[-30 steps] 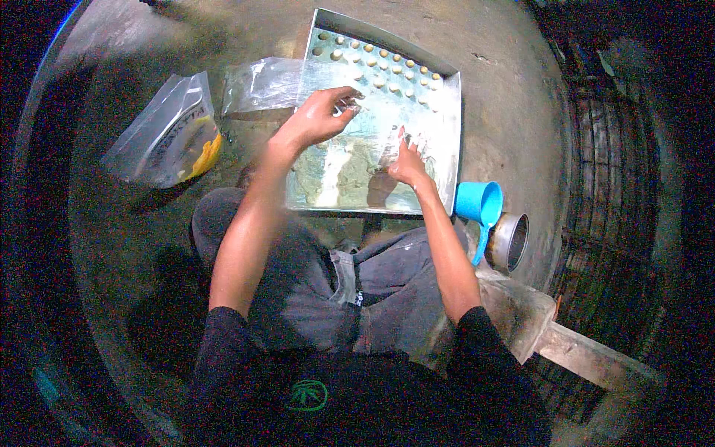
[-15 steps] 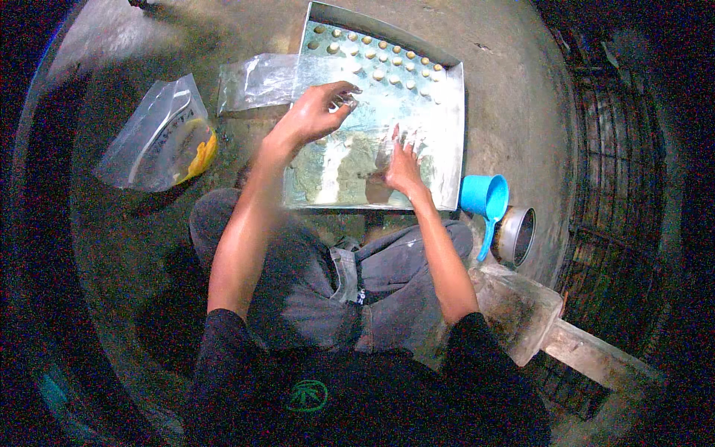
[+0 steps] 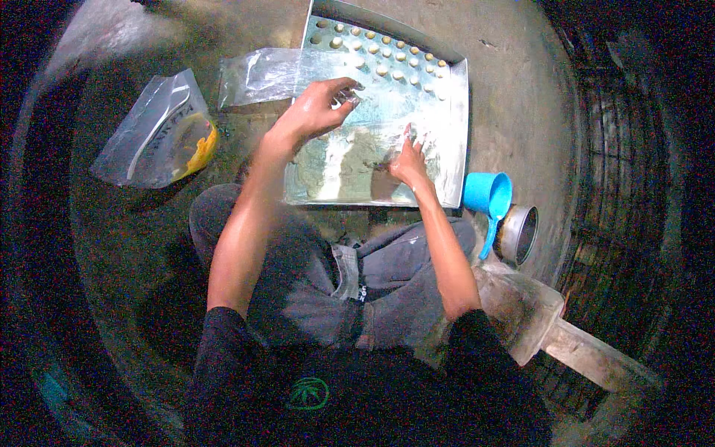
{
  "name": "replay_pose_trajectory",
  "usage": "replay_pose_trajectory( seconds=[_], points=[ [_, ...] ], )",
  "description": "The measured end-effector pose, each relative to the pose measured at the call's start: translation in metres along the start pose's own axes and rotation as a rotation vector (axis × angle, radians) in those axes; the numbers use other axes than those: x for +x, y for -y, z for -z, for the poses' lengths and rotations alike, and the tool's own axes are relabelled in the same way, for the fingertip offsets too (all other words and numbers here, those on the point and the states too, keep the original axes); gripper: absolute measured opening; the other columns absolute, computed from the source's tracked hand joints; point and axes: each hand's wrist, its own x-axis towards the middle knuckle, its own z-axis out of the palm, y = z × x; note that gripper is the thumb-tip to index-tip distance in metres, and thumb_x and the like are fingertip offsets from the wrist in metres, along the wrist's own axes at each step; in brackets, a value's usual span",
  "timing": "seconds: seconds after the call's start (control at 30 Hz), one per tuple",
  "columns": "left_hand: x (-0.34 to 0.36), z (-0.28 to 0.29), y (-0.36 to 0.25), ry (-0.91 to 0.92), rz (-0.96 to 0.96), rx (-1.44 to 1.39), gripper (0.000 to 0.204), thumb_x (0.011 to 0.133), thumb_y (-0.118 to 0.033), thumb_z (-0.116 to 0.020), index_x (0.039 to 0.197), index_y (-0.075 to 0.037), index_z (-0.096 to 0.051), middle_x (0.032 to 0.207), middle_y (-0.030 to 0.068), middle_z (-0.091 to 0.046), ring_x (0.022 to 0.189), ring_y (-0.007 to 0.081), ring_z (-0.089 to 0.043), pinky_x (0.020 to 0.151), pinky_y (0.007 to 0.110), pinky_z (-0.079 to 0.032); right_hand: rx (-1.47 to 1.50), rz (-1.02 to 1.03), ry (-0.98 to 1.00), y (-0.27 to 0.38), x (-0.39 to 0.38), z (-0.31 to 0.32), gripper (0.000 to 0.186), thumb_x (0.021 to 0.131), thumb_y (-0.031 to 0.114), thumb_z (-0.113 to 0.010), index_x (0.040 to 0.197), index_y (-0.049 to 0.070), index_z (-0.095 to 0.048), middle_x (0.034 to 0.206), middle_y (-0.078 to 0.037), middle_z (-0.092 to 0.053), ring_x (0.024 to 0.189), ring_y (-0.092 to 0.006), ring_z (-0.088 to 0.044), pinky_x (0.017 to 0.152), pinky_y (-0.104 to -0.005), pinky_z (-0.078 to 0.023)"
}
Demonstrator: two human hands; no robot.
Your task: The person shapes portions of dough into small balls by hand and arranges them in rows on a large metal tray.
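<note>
Before my knees lies a shallow metal tray [image 3: 465,141]. Rows of small pale balls [image 3: 382,71] sit in its far part. A pale, wet-looking layer of dough or paste [image 3: 346,170] covers the near part, and glare hides some of it. My left hand [image 3: 316,108] hovers over the tray's left side, fingers curved and thumb apart, with whitish residue on the fingertips and nothing clearly held. Over the near right part, my right hand [image 3: 409,162] reaches its fingers forward, apart, down at the pale layer. Whether they press into it is hard to tell.
Clear plastic sheeting [image 3: 261,76] lies at the tray's left edge. Farther left rests a clear plastic bag [image 3: 160,138] with something yellow inside. Beside the tray's near right corner are a blue dipper [image 3: 488,194] and a round metal tin [image 3: 518,235]. A concrete block [image 3: 518,313] is at right.
My right hand has shifted slightly to the right over the pale layer. My left hand stays nearly in place. The view has tilted a little.
</note>
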Motion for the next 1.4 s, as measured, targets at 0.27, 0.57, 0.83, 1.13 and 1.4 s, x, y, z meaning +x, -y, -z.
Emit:
replay_pose_trajectory(
  seconds=[0.27,0.57,0.83,1.13,1.4],
  points=[
    [-0.002,-0.001,-0.001,-0.013,0.007,0.034,0.037,0.088,-0.024,-0.059,0.118,-0.003,-0.06,0.111,0.0159,-0.066,0.1,0.0287,-0.063,0.088,0.038,-0.049,0.132,0.022,0.057,0.028,-0.005,0.018,0.104,0.073,0.007,-0.064,0.15,0.014,0.005,0.135,-0.041,-0.031,0.123,-0.053,-0.038,0.104,-0.0477,-0.036],
    [0.001,0.004,0.001,-0.019,-0.051,0.031,0.036,0.087,-0.022,-0.059,0.116,-0.002,-0.061,0.111,0.0166,-0.066,0.1,0.0275,-0.064,0.087,0.038,-0.05,0.07,-0.018,0.022,-0.001,0.004,0.006,0.113,0.068,0.018,-0.07,0.15,0.012,0.008,0.139,-0.038,-0.027,0.125,-0.0544,-0.035,0.104,-0.0537,-0.033],
    [-0.002,-0.002,0.007,-0.078,-0.119,0.019,0.035,0.084,-0.02,-0.058,0.113,0.0,-0.061,0.103,0.0214,-0.066,0.093,0.0327,-0.065,0.085,0.04,-0.051,0.105,0.109,-0.058,0.059,-0.031,0.005,0.137,0.052,0.028,-0.089,0.151,0.021,0.005,0.145,-0.035,-0.017,0.125,-0.0517,-0.036,0.1,-0.0551,-0.036],
    [-0.002,-0.001,0.01,-0.14,-0.172,0.071,0.034,0.083,-0.02,-0.059,0.11,0.001,-0.062,0.1,0.0234,-0.066,0.094,0.0363,-0.065,0.086,0.041,-0.05,0.371,0.204,0.0,0.058,-0.04,0.021,0.119,0.066,0.024,-0.079,0.15,0.009,0.003,0.148,-0.034,-0.011,0.137,-0.0511,-0.015,0.111,-0.0572,-0.017],
    [-0.003,-0.003,0.008,-0.098,-0.147,0.04,0.036,0.082,-0.019,-0.058,0.111,0.002,-0.061,0.101,0.0236,-0.066,0.094,0.0362,-0.064,0.087,0.041,-0.05,-0.068,0.295,-0.093,0.063,-0.053,-0.001,0.115,0.068,0.026,-0.078,0.151,0.012,-0.001,0.149,-0.032,-0.01,0.136,-0.0508,-0.018,0.107,-0.0605,-0.02]
  ],
)
